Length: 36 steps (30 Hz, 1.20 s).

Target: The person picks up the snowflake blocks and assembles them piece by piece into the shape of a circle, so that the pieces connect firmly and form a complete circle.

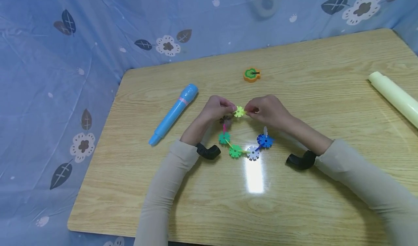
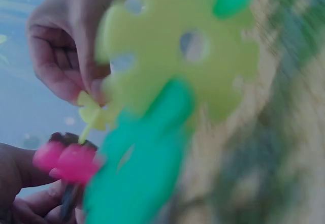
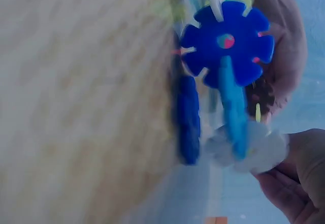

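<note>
Both hands work on a loop-like chain of notched interlocking plastic discs, with green (image 1: 235,151), white (image 1: 253,153) and blue discs (image 1: 265,140) along its near side. My left hand (image 1: 217,109) pinches the chain's far left end, by a brown disc (image 1: 224,120) and a pink disc (image 2: 76,161). Opposite, my right hand (image 1: 268,110) pinches a yellow disc (image 1: 239,111) between finger and thumb. That yellow disc lies between both sets of fingertips. In the wrist views the nearest discs are blurred and partly cover the fingers.
A blue microphone-shaped tube (image 1: 174,113) lies to the left on the wooden table (image 1: 130,195). An orange-and-green tree block (image 1: 251,74) is beyond the hands. A pale yellow tube (image 1: 395,97) lies at the right. Blue patterned cloth (image 1: 209,17) hangs behind the table.
</note>
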Tool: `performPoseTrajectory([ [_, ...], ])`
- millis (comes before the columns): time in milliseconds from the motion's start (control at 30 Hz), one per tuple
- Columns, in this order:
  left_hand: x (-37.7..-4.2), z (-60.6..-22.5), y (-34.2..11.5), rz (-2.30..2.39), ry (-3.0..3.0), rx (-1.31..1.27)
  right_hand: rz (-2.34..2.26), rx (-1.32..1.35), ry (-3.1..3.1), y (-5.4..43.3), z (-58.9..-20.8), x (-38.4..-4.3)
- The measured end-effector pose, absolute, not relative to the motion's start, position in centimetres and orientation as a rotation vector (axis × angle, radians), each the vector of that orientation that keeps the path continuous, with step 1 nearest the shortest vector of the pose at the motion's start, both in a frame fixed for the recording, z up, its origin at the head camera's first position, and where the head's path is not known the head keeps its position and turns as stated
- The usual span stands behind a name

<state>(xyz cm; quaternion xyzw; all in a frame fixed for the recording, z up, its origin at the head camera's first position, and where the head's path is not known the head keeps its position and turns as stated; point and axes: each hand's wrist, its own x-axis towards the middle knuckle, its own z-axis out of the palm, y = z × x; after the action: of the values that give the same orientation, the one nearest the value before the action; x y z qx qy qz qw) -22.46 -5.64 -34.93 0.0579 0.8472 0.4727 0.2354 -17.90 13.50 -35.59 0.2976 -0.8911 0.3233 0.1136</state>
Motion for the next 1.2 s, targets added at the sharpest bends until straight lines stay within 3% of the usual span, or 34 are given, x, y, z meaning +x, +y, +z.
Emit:
performPoseTrajectory([
  [200, -22.3, -35.1, -5.9, 1.226, 2.448, 0.279, 0.867, 0.901, -2.605, 13.5, -35.6, -18.0],
  [533, -22.1, -34.6, -5.7, 0.989, 2.591, 1.026, 0.953, 0.861, -2.640, 13.4, -35.4, -18.0],
  [967, -21.8, -34.9, -6.2, 1.105, 2.404, 1.072, 1.412, 0.749, -2.875, 18.0, -36.0, -17.7],
  [1200, -21.9, -35.0, -6.2, 1.151, 2.300, 1.183, 1.427, 1.078, -3.006, 17.2, -36.6, -17.2],
])
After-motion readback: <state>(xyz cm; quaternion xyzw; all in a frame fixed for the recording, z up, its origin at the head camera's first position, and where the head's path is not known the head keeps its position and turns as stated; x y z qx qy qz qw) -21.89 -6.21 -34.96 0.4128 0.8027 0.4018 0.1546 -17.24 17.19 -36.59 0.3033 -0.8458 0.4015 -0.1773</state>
